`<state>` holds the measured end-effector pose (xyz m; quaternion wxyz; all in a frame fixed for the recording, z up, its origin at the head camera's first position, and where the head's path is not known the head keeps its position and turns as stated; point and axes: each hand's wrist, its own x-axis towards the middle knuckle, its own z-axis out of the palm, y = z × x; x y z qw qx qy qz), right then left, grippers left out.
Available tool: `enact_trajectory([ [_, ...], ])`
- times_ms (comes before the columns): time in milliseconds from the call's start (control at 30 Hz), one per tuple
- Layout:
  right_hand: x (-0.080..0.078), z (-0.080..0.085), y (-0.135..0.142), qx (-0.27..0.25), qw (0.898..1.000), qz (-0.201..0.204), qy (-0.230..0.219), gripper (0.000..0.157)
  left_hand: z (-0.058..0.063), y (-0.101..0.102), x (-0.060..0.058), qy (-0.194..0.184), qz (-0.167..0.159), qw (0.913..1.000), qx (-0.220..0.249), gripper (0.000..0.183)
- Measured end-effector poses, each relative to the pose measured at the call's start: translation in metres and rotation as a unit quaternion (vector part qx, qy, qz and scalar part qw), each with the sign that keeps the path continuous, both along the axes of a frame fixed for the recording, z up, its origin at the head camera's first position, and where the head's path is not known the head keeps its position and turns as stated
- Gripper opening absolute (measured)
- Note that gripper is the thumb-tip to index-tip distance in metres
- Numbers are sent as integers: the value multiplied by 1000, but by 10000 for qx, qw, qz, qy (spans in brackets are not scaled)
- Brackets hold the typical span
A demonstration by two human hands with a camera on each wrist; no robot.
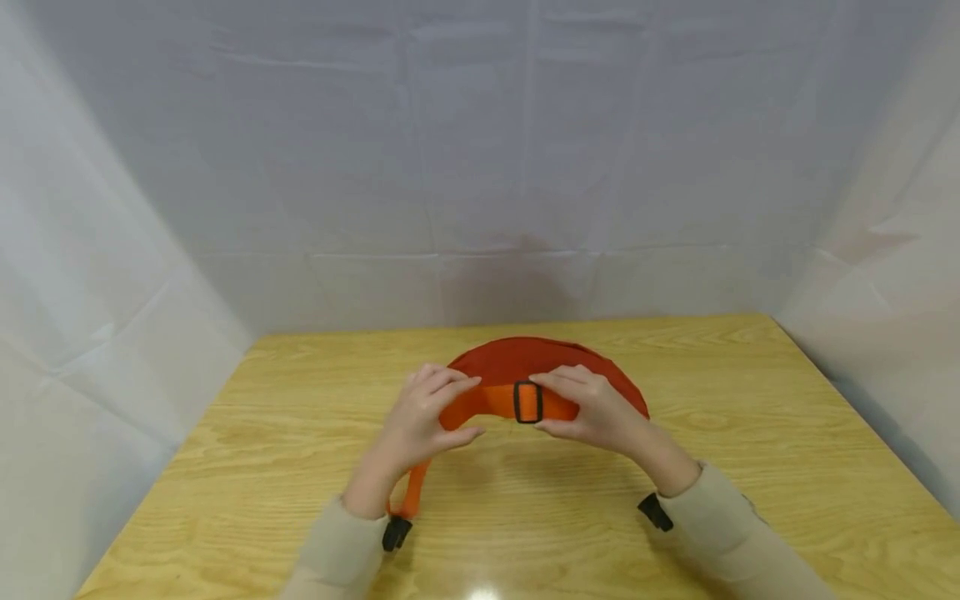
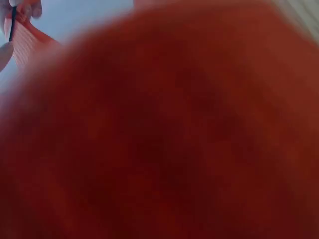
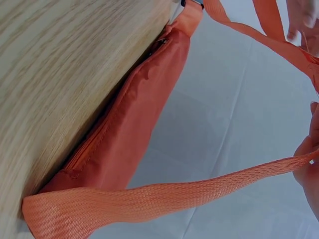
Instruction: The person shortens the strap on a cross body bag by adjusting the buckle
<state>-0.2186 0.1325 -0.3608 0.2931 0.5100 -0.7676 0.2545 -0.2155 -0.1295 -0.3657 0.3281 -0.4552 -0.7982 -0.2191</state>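
Note:
A red waist bag sits toward the back of the table, its zipped side visible in the right wrist view. Its orange strap is raised in front of it. My left hand holds the strap between thumb and fingers, which stand well apart. On the other side, my right hand grips the strap beside a black slider buckle, fingertips at the slider's edge. Blurred red fabric hides most of the left wrist view.
One black clip half hangs by my left sleeve, on an orange strap end. Another black clip half is beside my right sleeve. The wooden table is bordered by white sheeting at the back and sides.

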Motion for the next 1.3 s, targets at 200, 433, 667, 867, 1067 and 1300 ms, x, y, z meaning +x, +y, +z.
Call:
enact_trajectory([
  [200, 0, -1, 0, -20, 10000, 77, -51, 50, 4, 23, 2, 161, -255, 9994, 158, 56],
  [433, 2, -1, 1, -53, 9998, 129, -113, 49, 2, 45, 2, 177, -489, 9984, 204, 64],
  [667, 4, 0, 2, -109, 9986, 198, -473, 47, 0, 50, 5, 141, -376, 9990, 188, 59],
  [867, 2, 2, 9, -338, 9872, 79, -1556, 42, 4, 49, 5, 84, -348, 9991, 225, 56],
  [1067, -1, 4, 15, -694, 9647, 79, -2539, 21, 4, 47, 5, -196, -429, 9988, 155, 52],
  [1300, -3, 4, 15, -857, 9422, 149, -3235, 19, 3, 47, 5, -309, -495, 9982, 136, 49],
])
